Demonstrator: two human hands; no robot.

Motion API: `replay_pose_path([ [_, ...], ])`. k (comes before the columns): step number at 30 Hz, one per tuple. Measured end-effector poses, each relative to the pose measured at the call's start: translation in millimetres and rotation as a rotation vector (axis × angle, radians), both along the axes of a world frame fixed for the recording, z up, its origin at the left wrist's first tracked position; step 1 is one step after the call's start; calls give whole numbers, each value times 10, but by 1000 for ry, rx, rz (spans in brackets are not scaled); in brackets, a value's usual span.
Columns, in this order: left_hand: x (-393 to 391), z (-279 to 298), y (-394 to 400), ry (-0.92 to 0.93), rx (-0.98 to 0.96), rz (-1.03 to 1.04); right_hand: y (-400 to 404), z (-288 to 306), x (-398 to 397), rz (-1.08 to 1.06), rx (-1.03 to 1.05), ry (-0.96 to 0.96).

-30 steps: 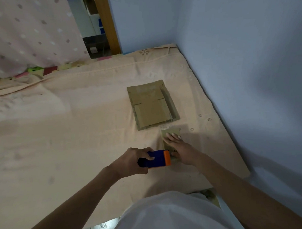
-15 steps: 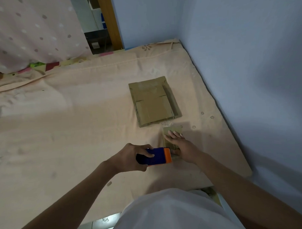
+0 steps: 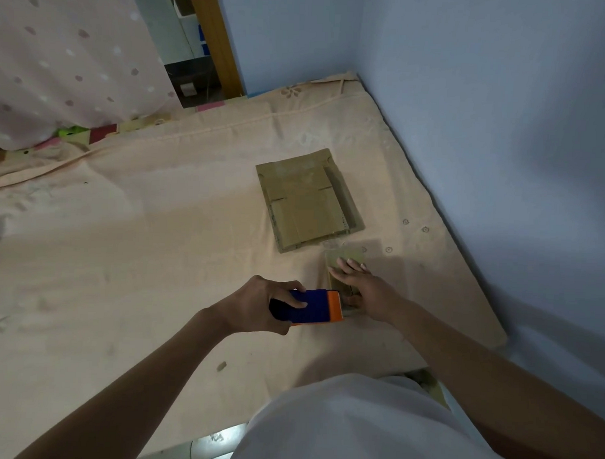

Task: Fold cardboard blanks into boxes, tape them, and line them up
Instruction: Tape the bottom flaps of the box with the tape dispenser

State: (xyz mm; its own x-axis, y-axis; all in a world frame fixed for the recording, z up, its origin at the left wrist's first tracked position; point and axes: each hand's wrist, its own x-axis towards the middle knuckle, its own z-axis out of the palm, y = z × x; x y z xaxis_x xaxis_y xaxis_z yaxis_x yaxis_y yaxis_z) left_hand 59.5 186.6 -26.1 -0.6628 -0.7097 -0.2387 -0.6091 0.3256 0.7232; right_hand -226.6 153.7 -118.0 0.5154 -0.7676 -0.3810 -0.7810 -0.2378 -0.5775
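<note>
one small box (image 3: 344, 265) lies on the bed (image 3: 156, 258) under our flat, straight-fingered right hand (image 3: 367, 286); left hand (image 3: 257, 303) grips the dispenser (image 3: 312, 307). it looks light and crushable, so hold it by the edges.

Under the flat right hand (image 3: 367, 288), most of the small brown folded cardboard box (image 3: 344, 260) is hidden, its near end perhaps behind the blue-and-orange tape dispenser (image 3: 312, 306).

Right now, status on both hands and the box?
Left hand grips blue-orange tape dispenser. Right hand flat, pressing small box. Flat blanks stacked beyond. Nothing in the way.
</note>
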Motion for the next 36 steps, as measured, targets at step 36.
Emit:
replay_pose_path([
  [36,54,202,-61,-305,-134,-135,-15,43,70,7,-6,92],
])
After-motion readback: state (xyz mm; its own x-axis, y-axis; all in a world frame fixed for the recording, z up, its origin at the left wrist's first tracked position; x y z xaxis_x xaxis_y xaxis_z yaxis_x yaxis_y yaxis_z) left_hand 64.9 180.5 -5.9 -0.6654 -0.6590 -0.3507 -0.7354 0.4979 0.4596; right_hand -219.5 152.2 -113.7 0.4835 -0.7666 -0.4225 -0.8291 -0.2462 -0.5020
